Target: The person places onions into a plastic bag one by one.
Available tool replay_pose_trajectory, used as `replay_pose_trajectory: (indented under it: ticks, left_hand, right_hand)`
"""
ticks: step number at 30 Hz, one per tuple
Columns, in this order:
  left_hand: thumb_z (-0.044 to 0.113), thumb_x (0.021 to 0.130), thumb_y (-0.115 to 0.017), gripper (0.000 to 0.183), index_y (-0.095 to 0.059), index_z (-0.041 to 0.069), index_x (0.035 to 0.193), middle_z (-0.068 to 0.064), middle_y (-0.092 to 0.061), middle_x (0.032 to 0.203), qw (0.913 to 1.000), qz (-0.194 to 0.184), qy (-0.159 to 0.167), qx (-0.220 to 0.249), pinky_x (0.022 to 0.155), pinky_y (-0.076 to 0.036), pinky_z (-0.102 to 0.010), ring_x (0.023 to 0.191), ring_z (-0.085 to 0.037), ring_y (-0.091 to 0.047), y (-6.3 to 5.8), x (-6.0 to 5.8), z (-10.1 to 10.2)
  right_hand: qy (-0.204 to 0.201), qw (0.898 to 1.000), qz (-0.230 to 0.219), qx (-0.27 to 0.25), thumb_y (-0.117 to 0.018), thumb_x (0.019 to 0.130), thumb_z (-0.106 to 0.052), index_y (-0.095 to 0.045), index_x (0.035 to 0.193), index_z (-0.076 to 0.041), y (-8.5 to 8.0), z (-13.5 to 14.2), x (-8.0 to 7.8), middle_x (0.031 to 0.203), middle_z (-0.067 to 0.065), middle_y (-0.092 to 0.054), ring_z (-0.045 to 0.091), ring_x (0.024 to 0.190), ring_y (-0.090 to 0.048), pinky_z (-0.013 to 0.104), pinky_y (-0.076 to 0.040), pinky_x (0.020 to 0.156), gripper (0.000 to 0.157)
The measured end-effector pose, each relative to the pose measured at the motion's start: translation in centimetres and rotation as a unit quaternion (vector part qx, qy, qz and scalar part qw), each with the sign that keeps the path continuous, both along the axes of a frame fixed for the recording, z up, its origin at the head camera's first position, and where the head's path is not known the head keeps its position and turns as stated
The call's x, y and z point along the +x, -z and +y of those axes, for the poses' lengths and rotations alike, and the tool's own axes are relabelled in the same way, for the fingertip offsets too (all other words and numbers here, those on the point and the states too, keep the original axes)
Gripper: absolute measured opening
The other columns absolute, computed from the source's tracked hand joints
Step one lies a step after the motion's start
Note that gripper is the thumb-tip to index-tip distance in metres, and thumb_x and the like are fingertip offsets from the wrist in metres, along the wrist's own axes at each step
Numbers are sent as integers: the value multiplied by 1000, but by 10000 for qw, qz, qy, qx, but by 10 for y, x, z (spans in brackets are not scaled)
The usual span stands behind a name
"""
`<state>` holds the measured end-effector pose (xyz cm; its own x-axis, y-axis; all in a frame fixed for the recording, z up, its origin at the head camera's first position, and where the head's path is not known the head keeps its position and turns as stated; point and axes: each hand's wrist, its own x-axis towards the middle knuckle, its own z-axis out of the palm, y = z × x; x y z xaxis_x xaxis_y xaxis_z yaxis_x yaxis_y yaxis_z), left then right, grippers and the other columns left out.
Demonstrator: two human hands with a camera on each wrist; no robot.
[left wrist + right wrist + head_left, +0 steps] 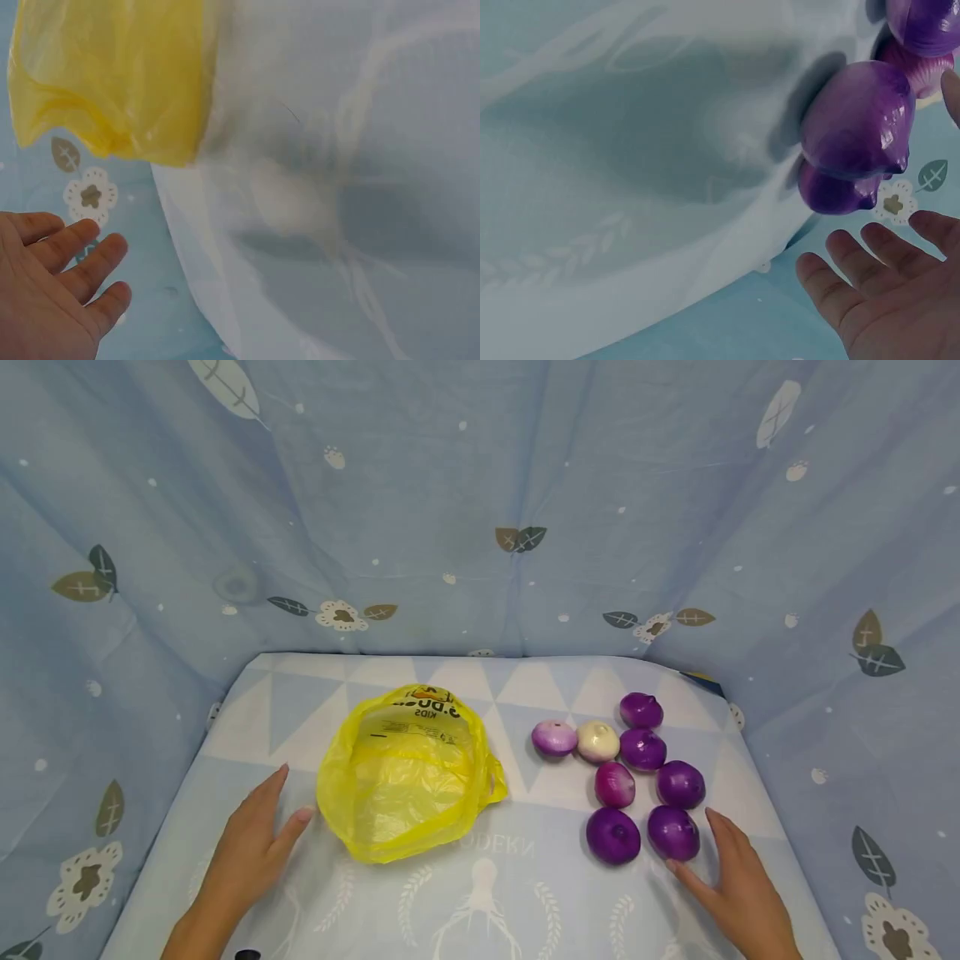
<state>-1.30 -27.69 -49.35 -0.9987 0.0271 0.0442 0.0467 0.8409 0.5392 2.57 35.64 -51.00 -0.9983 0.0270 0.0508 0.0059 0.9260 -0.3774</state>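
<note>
A yellow plastic bag [405, 843] stands on the cloth with its mouth spread wide, dark print on its inner far side. Left of it, my left hand [251, 843] holds nothing, thumb and fingers apart; the left wrist view also has the bag [112, 90] above the spread fingers. On the right lie several purple onions, a pale onion [597, 742] and a light pinkish one [554, 738]. My right hand [738, 885] is beside the nearest right purple onion [673, 832], thumb tip at its lower edge, fingers extended along its right side.
The table is covered by a patterned white and blue cloth [510, 893]. Blue leaf-print curtains [480, 510] enclose its back and sides. A small black object [247, 954] shows at the bottom edge, near the left forearm. Other purple onions [613, 837] sit close together.
</note>
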Motion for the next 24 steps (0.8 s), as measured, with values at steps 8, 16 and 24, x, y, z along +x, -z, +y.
replay_pose_trajectory:
  ticks: [8, 16, 24]
  left_hand:
    - [53, 110, -49, 82, -15, 5, 167, -23, -40, 157, 9980, -518, -207, 304, 101, -41, -73, 136, -46, -47, -11, -2, 25]
    - [50, 107, -58, 72, -40, 0, 155, -15, -60, 123, 9938, -309, -732, 772, 77, -57, -41, 94, -25, -64, -14, -7, 46]
    - [49, 106, -60, 51, -63, 2, 126, -8, -68, 100, 9862, -300, -1114, 1184, 68, -55, -25, 84, -18, -63, -12, -9, 56]
  right_hand:
    - [-138, 9993, 309, -154, -88, 87, -38, -43, 149, 6, 4, -6, -7, 142, 32, -48, 53, 127, -49, 73, -45, 95, 88]
    - [-48, 9999, 78, -110, -86, 89, -38, -45, 146, 9, 10, -14, -12, 141, 34, -47, 55, 124, -51, 73, -46, 97, 84]
    - [55, 9998, -126, -132, -85, 89, -33, -45, 145, 11, 14, -18, -16, 140, 37, -47, 58, 123, -52, 73, -46, 97, 82]
